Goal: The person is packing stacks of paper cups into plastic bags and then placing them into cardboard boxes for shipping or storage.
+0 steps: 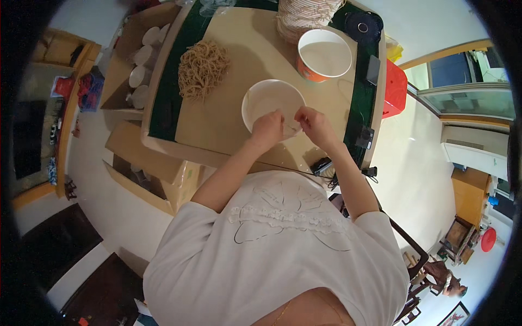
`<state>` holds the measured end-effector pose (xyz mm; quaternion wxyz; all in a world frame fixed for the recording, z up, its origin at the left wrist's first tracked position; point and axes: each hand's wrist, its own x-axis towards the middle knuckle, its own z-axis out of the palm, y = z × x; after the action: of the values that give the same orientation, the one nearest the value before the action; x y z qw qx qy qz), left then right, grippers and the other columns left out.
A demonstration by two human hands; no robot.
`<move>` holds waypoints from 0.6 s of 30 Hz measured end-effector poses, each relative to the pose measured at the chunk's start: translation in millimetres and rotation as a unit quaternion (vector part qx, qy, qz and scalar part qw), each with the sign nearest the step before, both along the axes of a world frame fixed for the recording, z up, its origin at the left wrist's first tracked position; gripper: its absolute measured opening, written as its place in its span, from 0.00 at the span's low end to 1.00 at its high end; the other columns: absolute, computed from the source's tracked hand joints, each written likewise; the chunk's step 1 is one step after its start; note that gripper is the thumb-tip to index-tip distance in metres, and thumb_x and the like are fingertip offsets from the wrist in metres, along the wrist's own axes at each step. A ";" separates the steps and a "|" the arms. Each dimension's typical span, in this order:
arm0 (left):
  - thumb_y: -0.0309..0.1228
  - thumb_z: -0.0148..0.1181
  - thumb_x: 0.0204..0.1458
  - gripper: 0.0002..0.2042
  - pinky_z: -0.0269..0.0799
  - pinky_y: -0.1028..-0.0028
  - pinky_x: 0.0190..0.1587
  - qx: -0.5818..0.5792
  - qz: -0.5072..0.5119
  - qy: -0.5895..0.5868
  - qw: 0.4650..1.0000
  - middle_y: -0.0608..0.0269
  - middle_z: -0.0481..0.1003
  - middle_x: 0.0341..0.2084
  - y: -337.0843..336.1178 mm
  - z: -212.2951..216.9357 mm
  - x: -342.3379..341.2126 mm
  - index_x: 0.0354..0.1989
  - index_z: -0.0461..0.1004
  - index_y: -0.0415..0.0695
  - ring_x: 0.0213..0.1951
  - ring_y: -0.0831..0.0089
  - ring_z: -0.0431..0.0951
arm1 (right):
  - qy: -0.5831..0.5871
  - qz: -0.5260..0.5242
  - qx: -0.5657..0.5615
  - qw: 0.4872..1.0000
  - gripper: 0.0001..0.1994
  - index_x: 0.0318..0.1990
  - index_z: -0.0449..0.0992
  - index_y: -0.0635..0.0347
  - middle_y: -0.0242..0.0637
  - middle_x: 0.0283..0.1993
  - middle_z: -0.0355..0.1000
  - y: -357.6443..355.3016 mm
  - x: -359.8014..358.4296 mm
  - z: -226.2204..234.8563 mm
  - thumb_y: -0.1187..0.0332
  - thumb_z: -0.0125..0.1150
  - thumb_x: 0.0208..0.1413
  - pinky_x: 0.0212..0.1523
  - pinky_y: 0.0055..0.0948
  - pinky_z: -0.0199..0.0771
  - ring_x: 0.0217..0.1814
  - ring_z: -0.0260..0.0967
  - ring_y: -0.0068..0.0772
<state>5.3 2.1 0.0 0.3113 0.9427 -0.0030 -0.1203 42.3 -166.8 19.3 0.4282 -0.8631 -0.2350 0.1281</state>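
Note:
A white paper tub stands near the front of the table. Over its near rim, my left hand is closed, fingertips pinched together. Just right of it, my right hand is also pinched at the rim's right side, a small gap between the two. Whatever the fingers hold is too small to make out; a faint thin line shows near them. Behind stands another paper tub, white inside with an orange outside. A loose heap of tan string-like strands lies to the left.
A tall ridged pale stack and a dark round object sit at the back. Dark small devices lie along the right edge. An open carton of white cups is at left, another carton below, a red stool at right.

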 end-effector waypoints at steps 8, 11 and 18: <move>0.29 0.56 0.44 0.12 0.69 0.66 0.38 -0.093 -0.075 0.001 0.993 0.58 0.72 0.32 -4.3 10.7 -1.0 0.39 0.71 0.46 0.36 0.62 0.73 | 0.004 -0.001 -0.002 1.000 0.05 0.31 0.69 0.64 0.41 0.26 0.69 0.6 0.6 3.4 0.82 0.49 0.46 0.28 0.28 0.68 0.26 0.68 0.33; 0.29 0.57 0.43 0.10 0.69 0.65 0.36 -0.045 -0.046 0.001 0.998 0.57 0.73 0.30 -6.8 7.7 1.8 0.36 0.72 0.45 0.33 0.60 0.74 | -0.012 0.011 0.005 1.000 0.05 0.31 0.68 0.64 0.42 0.25 0.69 0.1 0.9 5.2 0.82 0.49 0.46 0.28 0.29 0.68 0.26 0.68 0.35; 0.29 0.55 0.45 0.08 0.69 0.63 0.33 -0.156 0.069 -0.071 0.983 0.55 0.72 0.28 3.9 -3.9 15.1 0.32 0.68 0.41 0.30 0.59 0.74 | 0.032 0.016 -0.074 0.997 0.04 0.30 0.69 0.62 0.46 0.28 0.70 4.0 1.9 5.4 0.73 0.54 0.46 0.33 0.40 0.68 0.32 0.69 0.48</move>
<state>20.4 6.0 -3.9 0.4609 0.8867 0.0217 -0.0292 44.2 -162.8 24.7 0.3684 -0.8840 -0.2248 0.1797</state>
